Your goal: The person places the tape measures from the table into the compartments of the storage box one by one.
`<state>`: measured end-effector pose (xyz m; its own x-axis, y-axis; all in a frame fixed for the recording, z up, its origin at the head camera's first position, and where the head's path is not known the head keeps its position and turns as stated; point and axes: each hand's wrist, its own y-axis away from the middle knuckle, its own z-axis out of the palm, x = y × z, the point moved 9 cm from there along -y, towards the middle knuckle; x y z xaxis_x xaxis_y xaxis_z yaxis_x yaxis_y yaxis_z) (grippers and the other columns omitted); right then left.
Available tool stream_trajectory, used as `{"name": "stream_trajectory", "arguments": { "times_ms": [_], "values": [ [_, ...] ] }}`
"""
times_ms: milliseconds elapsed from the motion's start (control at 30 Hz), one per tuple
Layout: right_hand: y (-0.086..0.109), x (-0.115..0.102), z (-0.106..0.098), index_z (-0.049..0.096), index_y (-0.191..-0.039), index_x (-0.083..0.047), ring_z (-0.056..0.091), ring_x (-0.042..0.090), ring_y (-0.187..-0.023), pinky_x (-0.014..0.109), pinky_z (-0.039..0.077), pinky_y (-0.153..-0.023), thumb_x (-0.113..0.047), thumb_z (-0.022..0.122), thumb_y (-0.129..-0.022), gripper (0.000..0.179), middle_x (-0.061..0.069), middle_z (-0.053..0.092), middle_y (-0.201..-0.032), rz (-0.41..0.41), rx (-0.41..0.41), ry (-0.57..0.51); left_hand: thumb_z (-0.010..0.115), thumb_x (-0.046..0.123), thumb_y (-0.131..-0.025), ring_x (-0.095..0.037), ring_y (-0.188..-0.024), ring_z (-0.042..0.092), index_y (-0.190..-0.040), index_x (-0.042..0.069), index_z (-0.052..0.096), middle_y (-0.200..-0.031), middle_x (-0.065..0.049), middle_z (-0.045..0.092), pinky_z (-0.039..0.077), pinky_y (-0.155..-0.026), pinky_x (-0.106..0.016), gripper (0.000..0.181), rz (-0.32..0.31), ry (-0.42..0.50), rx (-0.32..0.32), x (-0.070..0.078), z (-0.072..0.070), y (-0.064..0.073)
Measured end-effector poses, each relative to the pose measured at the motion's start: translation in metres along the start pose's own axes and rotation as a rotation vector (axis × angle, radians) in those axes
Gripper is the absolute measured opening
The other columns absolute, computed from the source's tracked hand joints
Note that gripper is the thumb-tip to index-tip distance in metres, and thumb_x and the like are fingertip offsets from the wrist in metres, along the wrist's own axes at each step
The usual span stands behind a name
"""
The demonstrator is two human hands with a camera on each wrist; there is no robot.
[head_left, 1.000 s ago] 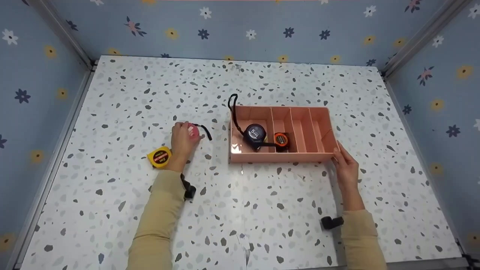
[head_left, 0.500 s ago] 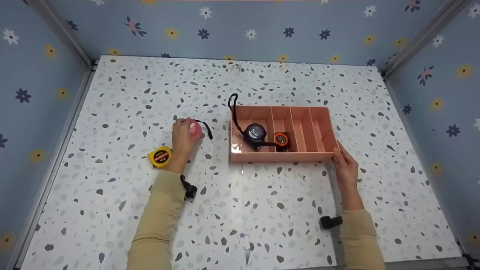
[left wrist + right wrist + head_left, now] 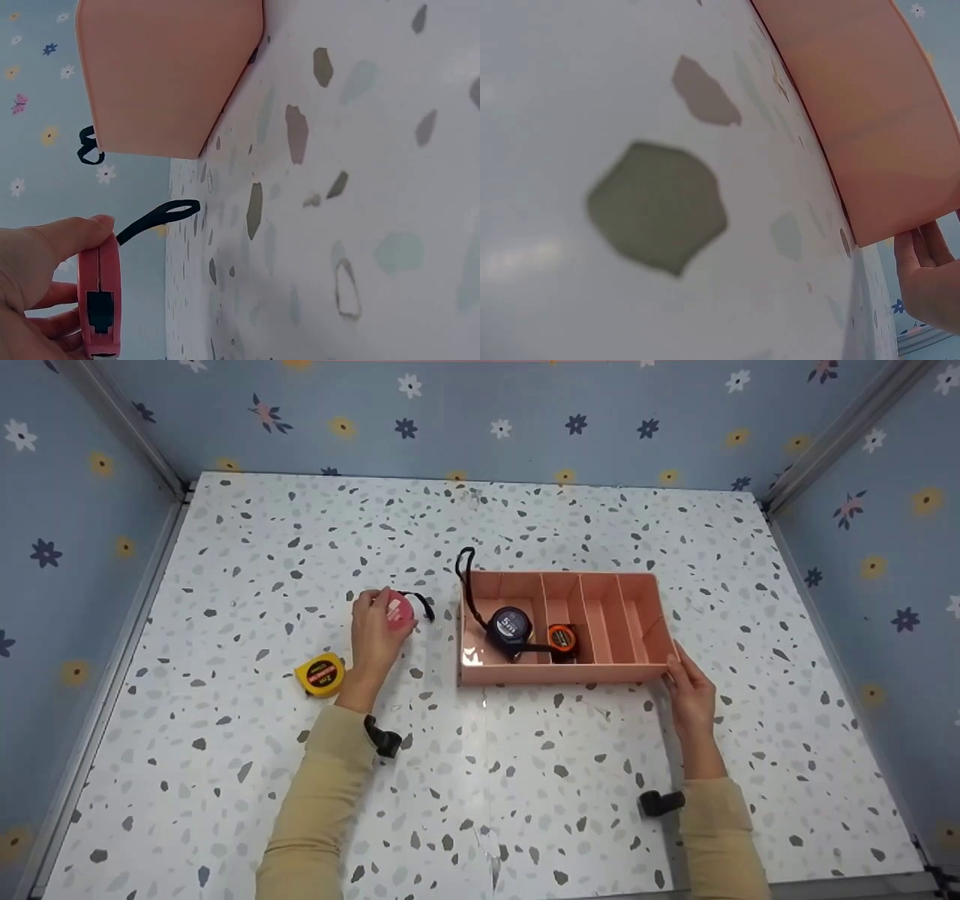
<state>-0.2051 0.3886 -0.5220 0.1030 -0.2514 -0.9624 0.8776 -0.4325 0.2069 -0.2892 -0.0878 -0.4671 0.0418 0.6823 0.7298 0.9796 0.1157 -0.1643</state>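
My left hand [image 3: 373,634] grips a round pink tape measure [image 3: 399,611] between thumb and fingers, left of the salmon-pink divided box [image 3: 555,675]. In the left wrist view the pink tape measure [image 3: 100,300] appears edge-on, its black strap [image 3: 161,216] sticking out toward the box. My right hand [image 3: 691,697] holds the box's near right corner by thumb and fingers. Inside the box, a black 5m tape measure [image 3: 511,626] lies in the wide left compartment, its wrist loop hanging over the left wall. An orange-and-black tape measure [image 3: 562,639] sits one compartment to the right.
A yellow 2m tape measure [image 3: 321,675] lies on the speckled white tabletop [image 3: 480,780], just left of my left wrist. Two box compartments on the right [image 3: 606,619] hold nothing visible. Blue flowered panels [image 3: 465,405] border the table at the back and sides.
My left hand has carried the pink tape measure a little away from me and to the right, toward the box. The right hand and the box have stayed in place.
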Motion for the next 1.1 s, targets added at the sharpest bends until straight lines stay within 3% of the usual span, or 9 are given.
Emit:
{"name": "stream_trajectory", "arguments": {
  "times_ms": [567, 867, 1100],
  "values": [
    [-0.008, 0.008, -0.005, 0.052, -0.125, -0.014, 0.043, 0.015, -0.118, 0.024, 0.038, -0.091, -0.022, 0.064, -0.082, 0.045, 0.000, 0.046, -0.130, -0.046, -0.040, 0.040, 0.075, 0.013, -0.069, -0.028, -0.107, 0.041, -0.121, -0.007, 0.050, -0.113, -0.020, 0.047, 0.036, -0.092, -0.035, 0.061, 0.137, 0.071, 0.066, 0.045, -0.004, 0.010],
    [-0.023, 0.023, -0.017, 0.057, -0.121, -0.013, 0.046, 0.016, -0.115, 0.024, 0.040, -0.089, -0.022, 0.067, -0.078, 0.045, 0.002, 0.050, -0.127, -0.089, -0.035, -0.018, 0.075, 0.013, -0.070, -0.026, -0.107, 0.041, -0.122, -0.005, 0.050, -0.113, -0.018, 0.047, 0.037, -0.090, -0.033, 0.061, 0.178, 0.107, 0.062, 0.066, 0.003, 0.016],
    [-0.007, 0.007, -0.005, 0.052, -0.124, -0.010, 0.043, 0.018, -0.118, 0.024, 0.039, -0.090, -0.023, 0.064, -0.081, 0.047, 0.004, 0.047, -0.130, -0.069, -0.013, 0.032, 0.075, 0.015, -0.071, -0.025, -0.108, 0.041, -0.123, -0.006, 0.048, -0.113, -0.016, 0.046, 0.037, -0.091, -0.031, 0.062, 0.195, 0.116, 0.038, 0.080, 0.012, 0.019]
  ]
}}
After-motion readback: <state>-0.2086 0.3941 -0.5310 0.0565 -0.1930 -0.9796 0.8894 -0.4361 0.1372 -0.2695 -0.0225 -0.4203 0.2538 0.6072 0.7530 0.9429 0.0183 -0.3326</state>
